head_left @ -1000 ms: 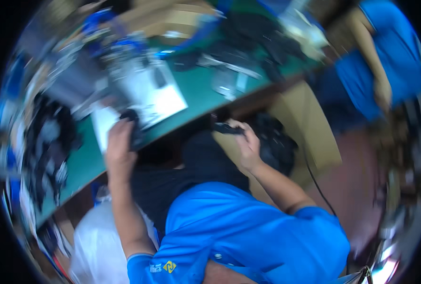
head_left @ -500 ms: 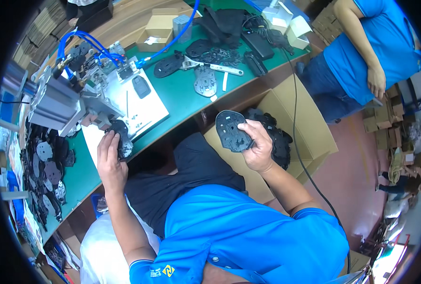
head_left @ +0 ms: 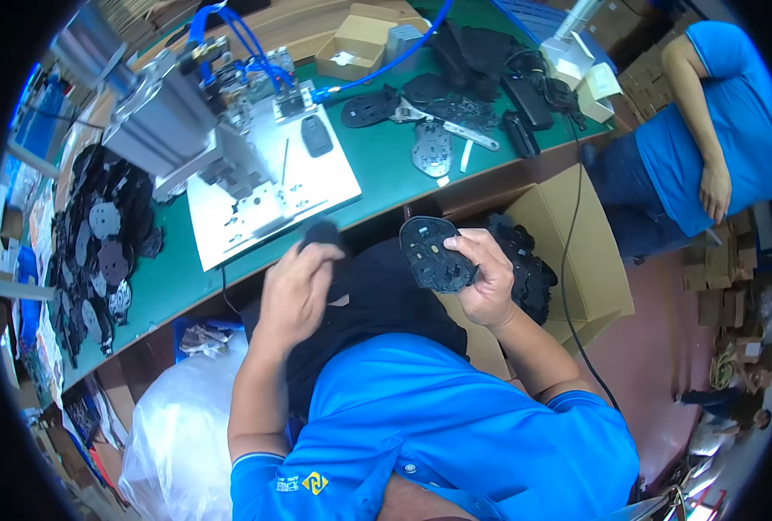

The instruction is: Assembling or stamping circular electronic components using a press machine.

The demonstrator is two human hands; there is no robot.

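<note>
Here's the right hand, thumb over the rim, gripping a black plastic shell, rounded at one end like a mouse base, its face moulded with ribs and slots. Over to the left hand: fingertips curl on a dark piece, smooth-looking (too foreshortened for me to call its exact shape). The two hands sit well apart, both in front of the bench edge, above dark trousers. Behind the right one, a brown cardboard carton gapes, glossy black parts jumbled inside. Across the flat green bench top lies a bright white board, straight-edged, and over it looms a blocky grey metal press. Farther left, thin black and grey plates overlap in a ragged heap. Down below, a crinkled, translucent plastic bag bulges beside the left forearm.
</note>
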